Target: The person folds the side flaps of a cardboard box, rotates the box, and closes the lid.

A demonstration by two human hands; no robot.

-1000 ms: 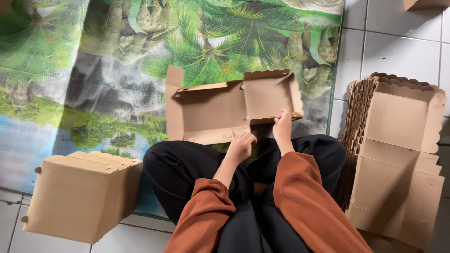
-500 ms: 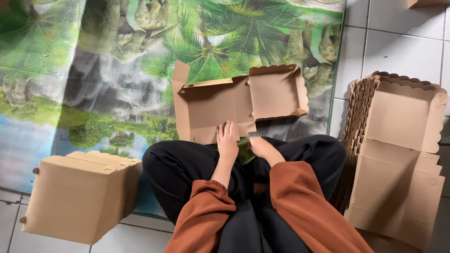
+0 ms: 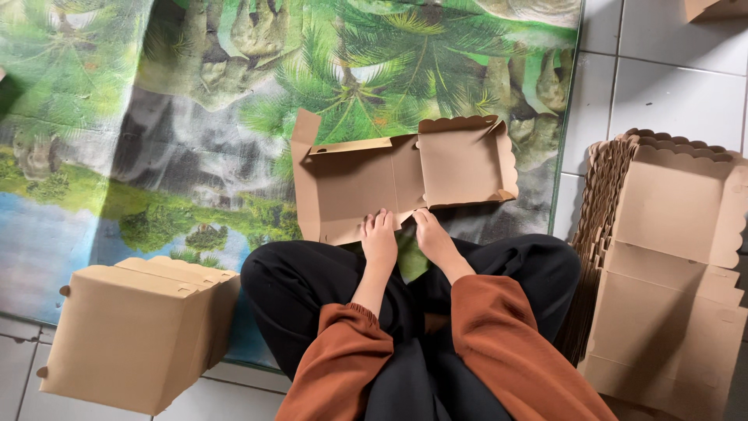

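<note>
— What's laid out there?
— A glossy jungle-print floor mat (image 3: pixel 195 117), a stack of flat scalloped brown cardboard blanks (image 3: pixel 670 257), and a half-folded matte brown cardboard box (image 3: pixel 397 175) on the mat.
— And the hands?
— The left hand (image 3: pixel 379 240) and right hand (image 3: pixel 433 236) lie flat, fingers together, pressing the box's near edge.

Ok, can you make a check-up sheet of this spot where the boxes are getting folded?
Surface: a mat printed with palm trees and water lies over a white tiled floor.
Job's things: a half-folded brown cardboard box lies open on the mat, side flaps partly raised.
Clutter: a finished box sits by the left knee; a stack of flat box blanks stands at the right; another cardboard corner shows at top right.
Hands: left hand and right hand both rest at the box's near edge, fingers flat, gripping nothing.
Cables: nothing seen.
Surroundings: the person sits cross-legged in black trousers and rust sleeves.
</note>
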